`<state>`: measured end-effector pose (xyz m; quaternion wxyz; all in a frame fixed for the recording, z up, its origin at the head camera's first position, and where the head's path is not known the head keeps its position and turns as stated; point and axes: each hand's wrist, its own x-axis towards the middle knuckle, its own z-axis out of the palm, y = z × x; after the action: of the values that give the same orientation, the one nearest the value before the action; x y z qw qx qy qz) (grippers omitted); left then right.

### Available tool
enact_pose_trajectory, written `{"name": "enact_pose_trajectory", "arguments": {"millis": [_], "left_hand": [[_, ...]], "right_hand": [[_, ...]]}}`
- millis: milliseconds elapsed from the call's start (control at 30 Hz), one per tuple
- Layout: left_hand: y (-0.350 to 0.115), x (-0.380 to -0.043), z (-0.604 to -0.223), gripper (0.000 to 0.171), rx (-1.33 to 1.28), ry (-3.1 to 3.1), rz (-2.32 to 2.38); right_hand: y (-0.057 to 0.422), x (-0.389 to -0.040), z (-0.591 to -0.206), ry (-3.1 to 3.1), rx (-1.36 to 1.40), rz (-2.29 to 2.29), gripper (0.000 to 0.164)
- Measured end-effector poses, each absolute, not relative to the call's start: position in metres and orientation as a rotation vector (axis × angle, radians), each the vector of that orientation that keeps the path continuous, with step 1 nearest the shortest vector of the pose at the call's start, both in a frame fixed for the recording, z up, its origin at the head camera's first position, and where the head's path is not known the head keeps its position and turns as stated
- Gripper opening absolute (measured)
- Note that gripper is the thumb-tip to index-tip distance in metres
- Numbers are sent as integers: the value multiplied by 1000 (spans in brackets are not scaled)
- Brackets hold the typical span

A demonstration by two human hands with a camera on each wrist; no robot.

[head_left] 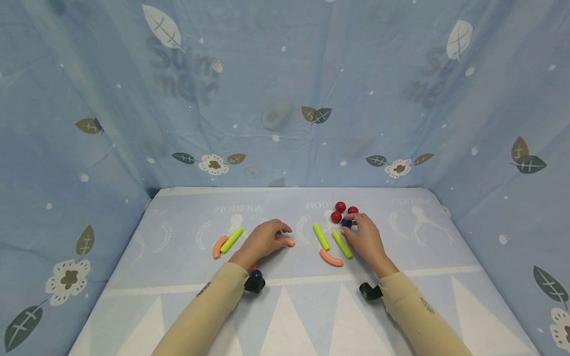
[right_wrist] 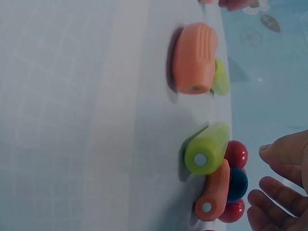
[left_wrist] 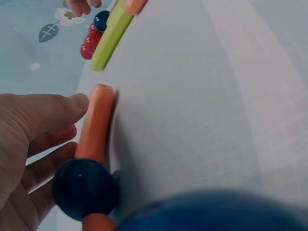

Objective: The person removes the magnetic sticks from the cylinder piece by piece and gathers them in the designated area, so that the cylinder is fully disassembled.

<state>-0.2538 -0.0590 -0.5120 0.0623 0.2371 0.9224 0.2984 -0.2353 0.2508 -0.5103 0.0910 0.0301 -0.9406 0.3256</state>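
My left hand is over the table's left-centre, fingers loosely bent. Its thumb tip is right at the side of an orange stick, with the other fingers behind. Below that stick is a dark blue ball, then another orange piece. My right hand is low over a dark blue ball beside three red balls. In the right wrist view its thumb and fingers are spread apart, with nothing between them. An orange stick lies against that blue ball, mostly hidden in the head view.
Two green sticks and a curved orange stick lie between the hands. To the left, a green stick leans by another curved orange stick. A blurred blue round shape fills the left wrist view's bottom. Patterned curtains surround the table.
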Motion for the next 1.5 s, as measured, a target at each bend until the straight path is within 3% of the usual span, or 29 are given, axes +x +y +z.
{"name": "enact_pose_trajectory", "arguments": {"millis": [967,1500], "left_hand": [[-99,-225,-509,36,591,2951,891],[-107,-217,-519,36,487,2910,1030]], "right_hand": [[191,-208,-513,-2750,387,1003,33],[146,-213,-528,-2822,512,1013,31]]}}
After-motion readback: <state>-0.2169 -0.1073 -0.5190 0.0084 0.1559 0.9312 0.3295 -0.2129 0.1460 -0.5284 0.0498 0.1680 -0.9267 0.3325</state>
